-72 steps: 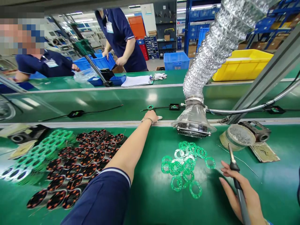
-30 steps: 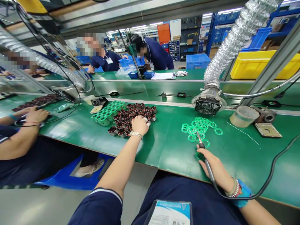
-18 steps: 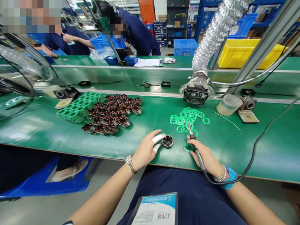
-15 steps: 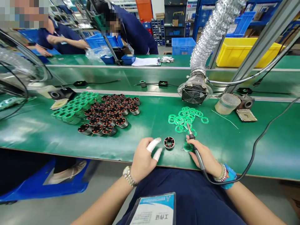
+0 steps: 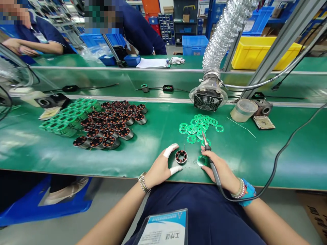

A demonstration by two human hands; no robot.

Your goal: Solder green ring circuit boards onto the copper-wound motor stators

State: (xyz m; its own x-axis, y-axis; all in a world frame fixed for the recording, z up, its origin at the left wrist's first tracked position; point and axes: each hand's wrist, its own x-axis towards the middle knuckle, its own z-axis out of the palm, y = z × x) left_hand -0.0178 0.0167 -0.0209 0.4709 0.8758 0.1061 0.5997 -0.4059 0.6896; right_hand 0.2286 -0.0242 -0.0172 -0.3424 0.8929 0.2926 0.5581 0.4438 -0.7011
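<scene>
My left hand (image 5: 159, 168) is open around the left side of a single motor stator (image 5: 177, 160) on the green bench, thumb and finger apart. White finger cots cover those two fingertips. In my right hand (image 5: 224, 172) is a soldering iron (image 5: 214, 170), its tip pointing away from me toward a loose pile of green ring-shaped circuit boards (image 5: 198, 126). One more ring board (image 5: 199, 162) is at the right fingertips, between thumb and forefinger; whether they grip it is unclear. Rows of copper-wound stators (image 5: 110, 128) stand to the left, beside stacked green ring boards (image 5: 62, 120).
A fan with a silver duct (image 5: 208, 102) hangs behind the loose boards. To its right are a cloudy tub (image 5: 242, 111) and an iron stand with a sponge tray (image 5: 264, 122). The iron's black cord (image 5: 277, 160) loops across the right side. Two people work across the bench.
My left hand has moved in closer around the single stator and spread its thumb and finger wider. The right hand keeps the soldering iron in nearly the same place. The view has shifted slightly.
</scene>
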